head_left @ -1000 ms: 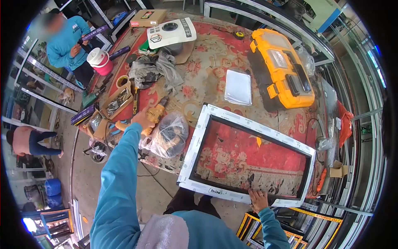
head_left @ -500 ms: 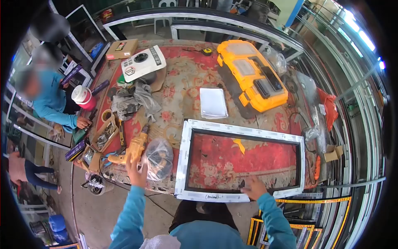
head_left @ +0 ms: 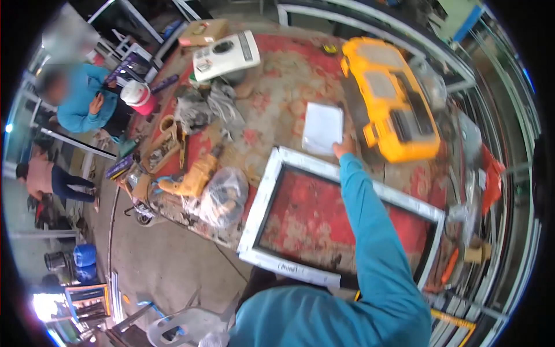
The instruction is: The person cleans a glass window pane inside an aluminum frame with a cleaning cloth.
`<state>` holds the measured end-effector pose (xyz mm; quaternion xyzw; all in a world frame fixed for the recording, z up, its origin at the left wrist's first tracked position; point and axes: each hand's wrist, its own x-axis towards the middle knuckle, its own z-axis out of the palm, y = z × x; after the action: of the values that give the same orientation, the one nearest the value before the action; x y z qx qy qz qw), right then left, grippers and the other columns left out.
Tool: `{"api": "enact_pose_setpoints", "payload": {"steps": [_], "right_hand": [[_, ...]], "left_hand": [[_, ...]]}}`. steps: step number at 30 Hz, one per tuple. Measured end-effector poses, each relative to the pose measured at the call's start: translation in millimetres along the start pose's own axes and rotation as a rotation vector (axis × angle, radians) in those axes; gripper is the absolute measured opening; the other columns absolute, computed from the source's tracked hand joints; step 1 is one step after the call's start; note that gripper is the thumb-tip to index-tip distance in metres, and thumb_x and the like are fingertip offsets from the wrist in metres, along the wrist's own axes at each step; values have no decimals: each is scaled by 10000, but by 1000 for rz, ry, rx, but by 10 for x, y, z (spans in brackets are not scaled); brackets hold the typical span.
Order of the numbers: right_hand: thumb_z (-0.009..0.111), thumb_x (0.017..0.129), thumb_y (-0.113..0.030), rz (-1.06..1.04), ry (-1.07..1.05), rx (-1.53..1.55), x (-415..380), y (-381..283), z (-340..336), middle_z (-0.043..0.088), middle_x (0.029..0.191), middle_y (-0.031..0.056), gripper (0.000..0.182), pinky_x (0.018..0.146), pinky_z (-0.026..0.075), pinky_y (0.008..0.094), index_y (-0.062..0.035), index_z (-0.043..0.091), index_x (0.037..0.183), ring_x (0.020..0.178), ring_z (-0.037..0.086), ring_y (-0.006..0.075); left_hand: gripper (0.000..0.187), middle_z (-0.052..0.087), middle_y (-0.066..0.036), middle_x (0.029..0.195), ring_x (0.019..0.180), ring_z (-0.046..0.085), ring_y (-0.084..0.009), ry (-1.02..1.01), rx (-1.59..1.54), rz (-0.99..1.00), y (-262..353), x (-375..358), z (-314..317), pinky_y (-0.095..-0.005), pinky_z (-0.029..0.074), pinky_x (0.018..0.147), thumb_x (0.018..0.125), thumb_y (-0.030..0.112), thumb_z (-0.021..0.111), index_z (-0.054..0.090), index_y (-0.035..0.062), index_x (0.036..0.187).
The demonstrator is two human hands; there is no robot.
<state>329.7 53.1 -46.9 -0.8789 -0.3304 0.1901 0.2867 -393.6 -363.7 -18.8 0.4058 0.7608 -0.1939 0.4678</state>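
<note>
My right hand [head_left: 345, 146] is stretched out over the table, its fingers closed on the lower right corner of a white spiral notebook [head_left: 322, 128], which lies flat. My right forearm passes above a white rectangular window frame [head_left: 260, 202] with a dark inner edge and handwriting on its near bar. The arm covers part of the frame's right half. My left hand is out of view. To the left of the frame are a clear plastic bag [head_left: 224, 198] with something inside and a yellow power drill [head_left: 196, 175].
A yellow tool case [head_left: 399, 101] lies right of the notebook. Grey cloths [head_left: 199, 110], a white printed container [head_left: 226, 55] and a box of small parts [head_left: 160, 147] occupy the left side. A co-worker [head_left: 87, 107] stands at the left edge.
My right hand has left the frame's near bar and reached forward to the notebook. My left hand, earlier by the drill, has gone out of view. The camera has turned.
</note>
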Motion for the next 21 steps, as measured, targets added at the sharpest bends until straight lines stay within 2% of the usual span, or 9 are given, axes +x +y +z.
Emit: {"api": "enact_pose_setpoints", "payload": {"steps": [6,8,10,14,17,18,19,20,21], "right_hand": [[711,608,-153,339,40,-84,351,-343,203,524,1281,276,755,1003,431,410,52,454,1288,1174,538,382],[700,637,-128,274,-55,109,771,41,537,606,1137,251,572,955,482,395,13,506,1157,1066,606,363],[680,621,-86,173,168,209,566,-331,321,632,1073,241,554,916,499,402,2,513,1142,996,638,368],[714,575,-75,-186,156,445,412,-1184,-126,603,1105,227,604,918,464,415,20,506,1134,1014,598,349],[717,610,-97,-558,270,301,1029,-1521,-411,634,933,205,465,781,482,428,18,572,1036,887,609,354],[738,613,-141,-297,-82,378,619,-2021,-1290,574,1129,235,556,966,419,437,35,536,1101,1103,541,387],[729,641,-189,-333,-67,466,892,-2015,-1411,576,1157,214,534,982,411,431,46,543,1083,1106,543,352],[707,650,-209,-448,315,347,1431,-1793,-1325,618,1086,166,538,919,448,415,45,551,1099,1004,589,301],[696,646,-213,-447,165,652,2035,-1534,-1445,644,975,118,522,815,469,387,41,594,1090,888,605,252]], "left_hand": [[591,588,-185,1202,1087,574,-342,-64,-41,-36,739,202,99,-411,433,969,858,550,548,573,82,1218],[599,583,-181,1211,1092,571,-336,-118,-20,-12,1048,347,104,-408,430,973,860,556,543,566,83,1227],[608,578,-177,1220,1098,568,-330,-182,14,33,1444,572,107,-406,427,977,861,561,539,560,84,1236],[625,568,-169,1239,1109,563,-318,-279,43,56,1821,726,129,-401,421,985,863,573,530,547,86,1254],[637,561,-163,1252,1117,558,-309,-307,-17,-39,1533,413,154,-397,417,991,865,581,524,537,88,1268],[642,558,-161,1257,1120,557,-306,-311,-50,-86,1358,259,169,-396,415,993,865,584,522,534,88,1272],[646,556,-159,1262,1123,556,-304,-314,-86,-133,1185,70,183,-395,414,995,866,587,519,531,89,1277],[650,553,-157,1266,1125,554,-301,-315,-126,-171,1069,-79,201,-393,412,997,867,589,517,528,89,1282],[654,551,-155,1271,1128,553,-298,-316,-165,-208,957,-230,216,-392,410,999,867,592,515,524,90,1286]]}}
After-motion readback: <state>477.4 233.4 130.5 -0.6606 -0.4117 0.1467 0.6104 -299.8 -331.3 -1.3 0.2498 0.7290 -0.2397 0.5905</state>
